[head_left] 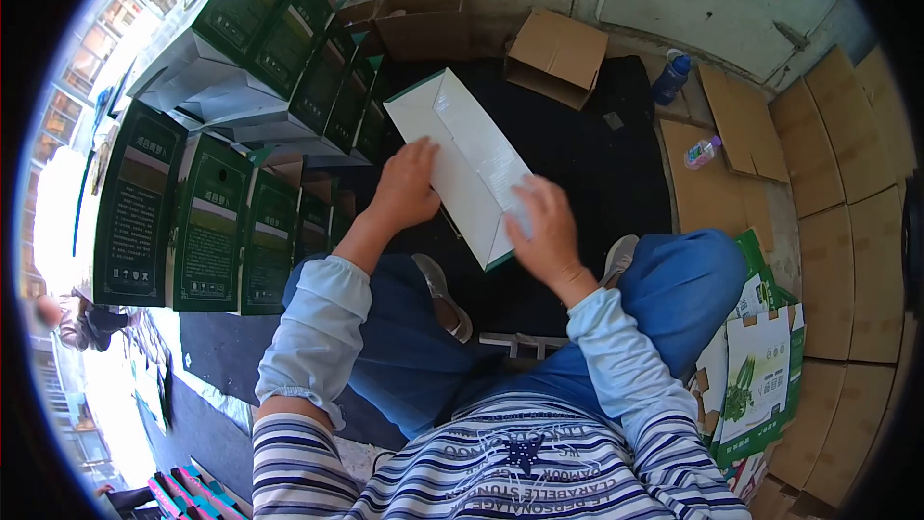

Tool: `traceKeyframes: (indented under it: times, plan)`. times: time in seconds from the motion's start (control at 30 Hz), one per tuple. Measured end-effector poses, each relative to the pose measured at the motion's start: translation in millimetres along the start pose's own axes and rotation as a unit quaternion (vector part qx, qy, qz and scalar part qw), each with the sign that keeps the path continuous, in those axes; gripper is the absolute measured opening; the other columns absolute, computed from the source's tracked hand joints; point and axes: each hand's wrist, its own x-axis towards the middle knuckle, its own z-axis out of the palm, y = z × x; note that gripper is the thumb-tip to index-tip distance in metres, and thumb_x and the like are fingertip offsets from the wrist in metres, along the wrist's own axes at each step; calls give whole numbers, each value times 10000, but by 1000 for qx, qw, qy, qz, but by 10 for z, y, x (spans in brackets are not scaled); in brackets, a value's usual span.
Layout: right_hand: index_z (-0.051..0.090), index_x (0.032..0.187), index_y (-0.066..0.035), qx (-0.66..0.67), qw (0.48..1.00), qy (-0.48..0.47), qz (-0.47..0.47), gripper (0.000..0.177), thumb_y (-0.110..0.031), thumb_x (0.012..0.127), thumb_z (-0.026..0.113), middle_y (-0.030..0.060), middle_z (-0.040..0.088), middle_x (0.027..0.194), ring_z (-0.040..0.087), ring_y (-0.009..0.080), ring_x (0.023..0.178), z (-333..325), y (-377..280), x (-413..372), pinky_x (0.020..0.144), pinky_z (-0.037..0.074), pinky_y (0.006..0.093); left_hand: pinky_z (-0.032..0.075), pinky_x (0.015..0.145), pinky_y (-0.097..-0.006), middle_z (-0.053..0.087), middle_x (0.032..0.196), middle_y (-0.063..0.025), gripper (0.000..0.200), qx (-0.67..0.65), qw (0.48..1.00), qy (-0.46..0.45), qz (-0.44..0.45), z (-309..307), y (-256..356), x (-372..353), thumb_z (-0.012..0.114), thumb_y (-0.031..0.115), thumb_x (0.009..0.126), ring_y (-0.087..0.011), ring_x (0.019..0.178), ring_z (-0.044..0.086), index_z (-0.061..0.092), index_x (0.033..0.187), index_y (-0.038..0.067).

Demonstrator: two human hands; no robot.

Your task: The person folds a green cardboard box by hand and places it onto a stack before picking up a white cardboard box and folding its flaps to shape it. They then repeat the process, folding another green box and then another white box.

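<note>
A carton with white panels (462, 159) and green edges is tilted in front of me, its white flaps folded together along a seam. My left hand (409, 183) is at its left long edge, fingertips on the white surface and fingers bent around the side. Over the carton's lower right end lies my right hand (547, 231), its fingers stretched out flat on the panel and slightly blurred. My knees are spread on either side below the carton.
Stacked green printed cartons (207, 217) rise on the left. An open brown box (558, 53) sits at the back, near a blue bottle (671, 77) and a small pink-capped bottle (703, 152). Brown cartons (833, 270) line the right wall, beside flattened green-white cartons (756, 380).
</note>
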Motion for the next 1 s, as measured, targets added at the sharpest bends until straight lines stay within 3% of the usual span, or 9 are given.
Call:
traceKeyframes:
  times: [0.1,0.13,0.17,0.27,0.4,0.73,0.77,0.93,1.0]
  plan:
    - [526,1198,0,11,990,-38,136,461,-330,879,568,205,515,1226,500,361,1138,32,422,94,962,406,403,402,981,-419,468,1260,-256,702,-171,948,18,-267,394,-253,-139,681,308,762,-362,1209,449,395,1293,-50]
    - [505,1245,0,23,978,-88,187,524,-393,899,535,219,524,1237,507,361,1150,33,508,166,968,404,396,406,976,-431,464,1260,-265,731,-231,902,14,-364,419,-262,-141,670,356,790,-361,1211,447,372,1315,-55]
    - [487,1270,-5,59,964,-133,224,561,-427,902,513,224,527,1243,512,357,1155,53,574,220,971,403,391,413,953,-483,454,1280,-276,849,-328,827,-60,-453,454,-260,-158,588,550,823,-361,1209,452,311,1375,-32]
    - [437,1334,-16,137,917,-237,291,651,-505,905,463,235,519,1276,507,358,1183,45,582,400,990,392,383,388,960,-543,437,1306,-262,907,-503,673,-102,-533,327,101,-147,532,661,800,-395,1201,451,319,1383,-1]
    - [412,1359,-25,132,908,-284,278,689,-538,900,436,232,496,1311,474,370,1222,86,564,599,1016,373,386,359,967,-584,417,1339,-208,929,-580,643,-141,-479,521,196,-134,453,722,800,-411,1212,437,271,1402,38]
    - [533,1270,-42,210,869,-255,368,706,-617,909,339,208,564,1231,538,344,1146,167,870,715,966,409,354,464,825,-592,423,1315,-251,962,-552,712,-139,-411,425,599,100,508,683,801,-397,1172,481,168,1415,25]
    - [531,1269,-38,214,878,-242,353,677,-590,918,358,201,578,1209,548,329,1132,114,895,699,957,414,348,453,895,-516,406,1345,-210,861,-546,719,-150,-403,382,671,127,447,634,870,-350,1198,466,162,1442,58]
    - [519,1276,-17,340,896,-158,239,541,-446,954,449,141,592,1196,561,238,1100,-372,881,559,936,429,319,376,1003,-392,345,1387,-248,795,-525,826,11,-206,351,887,144,612,377,869,-332,1262,411,190,1418,-12]
    - [498,1297,-17,448,851,-155,227,534,-425,954,466,116,563,1233,533,203,1126,-587,971,487,959,412,308,319,1055,-387,298,1419,-270,823,-451,884,47,-115,283,936,107,663,291,841,-360,1303,357,175,1421,-29]
